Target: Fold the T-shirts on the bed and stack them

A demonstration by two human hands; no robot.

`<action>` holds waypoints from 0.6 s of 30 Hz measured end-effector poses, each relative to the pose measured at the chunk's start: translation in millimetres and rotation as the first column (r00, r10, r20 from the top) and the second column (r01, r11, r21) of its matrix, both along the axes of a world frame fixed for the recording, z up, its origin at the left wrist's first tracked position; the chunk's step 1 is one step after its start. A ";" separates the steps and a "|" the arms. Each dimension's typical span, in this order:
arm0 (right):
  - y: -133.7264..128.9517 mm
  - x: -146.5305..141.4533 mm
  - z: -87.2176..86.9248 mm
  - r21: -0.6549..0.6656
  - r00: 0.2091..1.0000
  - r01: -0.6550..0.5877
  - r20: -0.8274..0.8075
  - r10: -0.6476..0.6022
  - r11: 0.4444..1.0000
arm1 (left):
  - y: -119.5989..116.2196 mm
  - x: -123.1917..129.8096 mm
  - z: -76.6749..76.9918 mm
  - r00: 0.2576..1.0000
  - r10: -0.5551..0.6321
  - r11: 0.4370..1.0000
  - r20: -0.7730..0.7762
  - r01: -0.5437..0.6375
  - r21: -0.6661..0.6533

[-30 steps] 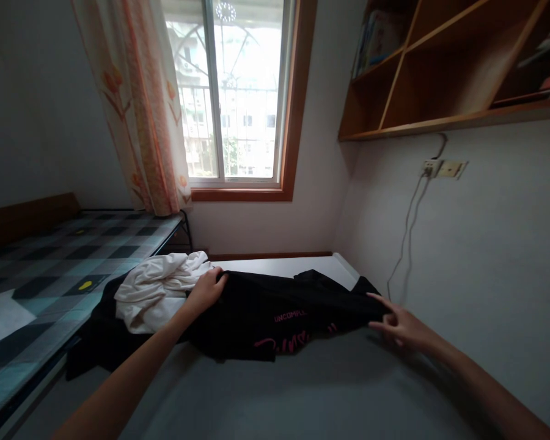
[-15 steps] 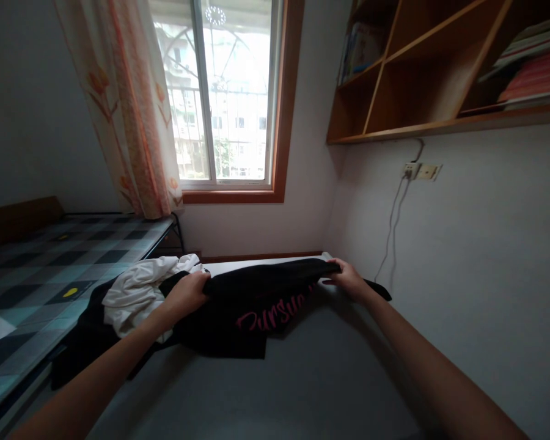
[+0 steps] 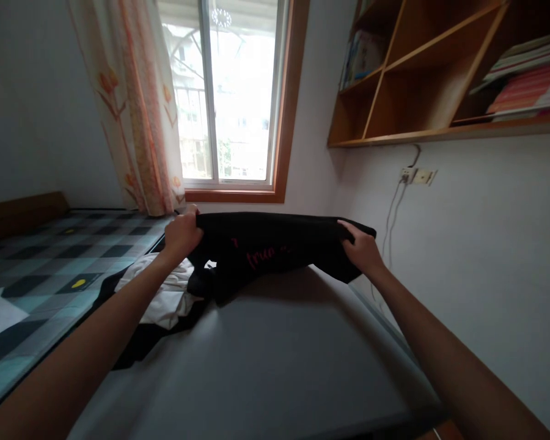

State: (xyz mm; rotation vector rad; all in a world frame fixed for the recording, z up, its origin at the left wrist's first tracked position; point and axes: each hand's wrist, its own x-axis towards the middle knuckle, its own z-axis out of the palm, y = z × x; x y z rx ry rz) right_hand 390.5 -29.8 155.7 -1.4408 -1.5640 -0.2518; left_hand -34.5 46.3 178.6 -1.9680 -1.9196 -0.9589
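A black T-shirt with pink lettering is stretched between my hands above the far part of the grey tabletop. My left hand is closed around its left end. At the other end, my right hand grips the fabric, and a dark flap hangs below it. Folds hide part of the lettering. Below my left forearm lies a crumpled white garment, with black cloth under and around it.
To the left, a bed with a checked mattress adjoins the table, with a white paper on it. A curtain hangs by the window. Wooden shelves and a socket with cords are on the right wall.
Both hands have risen with the black T-shirt, lifting it off the tabletop. Its lettering has folded and shows less, and more of the tabletop is in view.
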 end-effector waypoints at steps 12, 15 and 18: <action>-47.3 16.0 146.5 0.826 0.965 0.182 -0.256 0.066 0.534 | -60.1 -5.7 145.0 0.505 -0.810 0.568 0.299 0.549 0.613; -31.2 1.3 159.5 0.792 0.971 0.217 -0.233 -0.047 0.571 | -29.9 -1.0 138.9 0.683 -0.663 0.713 0.305 0.453 0.535; -2.9 -4.5 128.4 0.400 0.930 0.347 -0.260 -0.259 0.848 | 11.2 6.7 85.4 0.869 -0.426 0.889 0.253 0.349 0.298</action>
